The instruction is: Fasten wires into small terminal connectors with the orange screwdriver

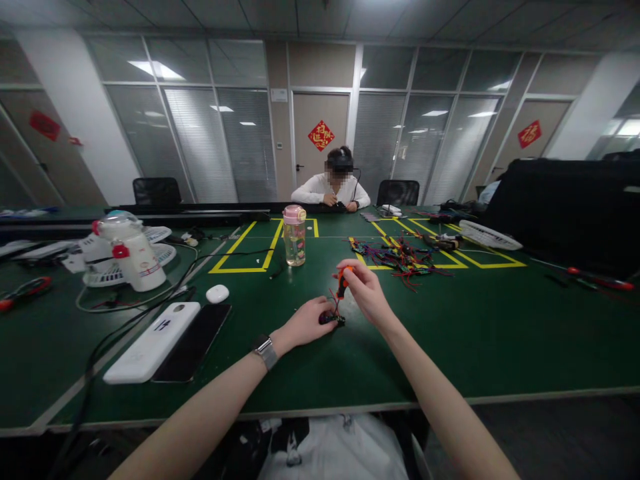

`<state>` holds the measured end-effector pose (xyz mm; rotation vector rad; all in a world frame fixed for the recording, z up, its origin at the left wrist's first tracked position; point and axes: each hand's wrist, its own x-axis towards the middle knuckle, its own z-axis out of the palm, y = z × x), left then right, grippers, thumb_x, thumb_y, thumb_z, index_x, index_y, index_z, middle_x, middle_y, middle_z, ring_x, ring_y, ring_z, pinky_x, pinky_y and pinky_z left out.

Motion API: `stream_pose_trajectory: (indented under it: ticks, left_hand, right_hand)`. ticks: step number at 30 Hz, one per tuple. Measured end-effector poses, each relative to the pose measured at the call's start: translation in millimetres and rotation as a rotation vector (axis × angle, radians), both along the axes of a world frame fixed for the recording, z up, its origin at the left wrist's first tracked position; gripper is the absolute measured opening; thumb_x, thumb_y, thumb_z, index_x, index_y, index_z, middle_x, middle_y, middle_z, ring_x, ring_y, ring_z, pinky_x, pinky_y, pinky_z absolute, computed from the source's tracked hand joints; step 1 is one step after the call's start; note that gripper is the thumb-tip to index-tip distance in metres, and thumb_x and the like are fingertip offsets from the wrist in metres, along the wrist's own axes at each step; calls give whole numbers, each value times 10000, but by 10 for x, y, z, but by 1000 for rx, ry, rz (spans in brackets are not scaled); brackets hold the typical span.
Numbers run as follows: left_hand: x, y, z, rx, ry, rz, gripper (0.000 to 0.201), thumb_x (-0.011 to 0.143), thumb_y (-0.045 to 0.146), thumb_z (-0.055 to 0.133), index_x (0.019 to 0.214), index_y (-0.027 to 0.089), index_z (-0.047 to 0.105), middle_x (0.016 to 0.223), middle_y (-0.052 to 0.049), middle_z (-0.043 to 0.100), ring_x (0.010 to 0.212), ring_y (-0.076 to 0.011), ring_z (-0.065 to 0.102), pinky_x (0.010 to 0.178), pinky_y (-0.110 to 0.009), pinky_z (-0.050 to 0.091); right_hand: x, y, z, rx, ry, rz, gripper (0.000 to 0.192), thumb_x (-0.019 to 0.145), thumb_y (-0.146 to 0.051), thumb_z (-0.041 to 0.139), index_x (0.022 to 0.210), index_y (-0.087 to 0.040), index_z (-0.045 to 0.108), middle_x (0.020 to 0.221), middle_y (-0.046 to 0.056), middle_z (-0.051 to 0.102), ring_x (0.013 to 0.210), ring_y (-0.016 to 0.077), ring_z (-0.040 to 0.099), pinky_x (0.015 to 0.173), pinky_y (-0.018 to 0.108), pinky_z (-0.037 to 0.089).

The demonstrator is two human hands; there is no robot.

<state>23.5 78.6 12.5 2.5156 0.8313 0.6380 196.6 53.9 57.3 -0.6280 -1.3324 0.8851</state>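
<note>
In the head view my right hand (367, 293) is closed around the orange and black handle of a screwdriver (343, 283), held upright with its shaft pointing down. Below it, a small dark circuit board (340, 321) with red wires lies on the green table (400, 360). The fingers of my left hand (307, 322) press that board against the tabletop; a watch is on the left wrist. The screwdriver's tip is at or just above the board; too small to tell whether it touches.
A pink-lidded bottle (295, 237) stands ahead. Beyond my right hand lies a pile of wired boards (400, 255). To the left are a white power bank (153, 343), a black phone (193, 343), a white case (217, 293) and cables. A person (335, 187) sits opposite.
</note>
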Motion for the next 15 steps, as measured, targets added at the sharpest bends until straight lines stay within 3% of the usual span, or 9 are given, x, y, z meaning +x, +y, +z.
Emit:
stream_pose_trajectory:
  ticks: [3,15]
  left_hand:
    - [-15,18,-17,1,-9,-2,138,901,271,643,976,179,713,995,-56,638,867,-191,621,808,-299,505]
    - [-27,11,10,38,14,-8,155,914,300,636,964,174,711,989,-60,638,890,-199,638,833,-306,514]
  right_hand:
    - [-8,-2,6,6,16,4,246,863,-460,720,1035,-283,719,879,-3,651,841,161,636,766,270,490]
    - [-58,-14,75,-4,148,38,292,866,-529,682,895,-240,711,855,24,667,802,170,621,788,303,515]
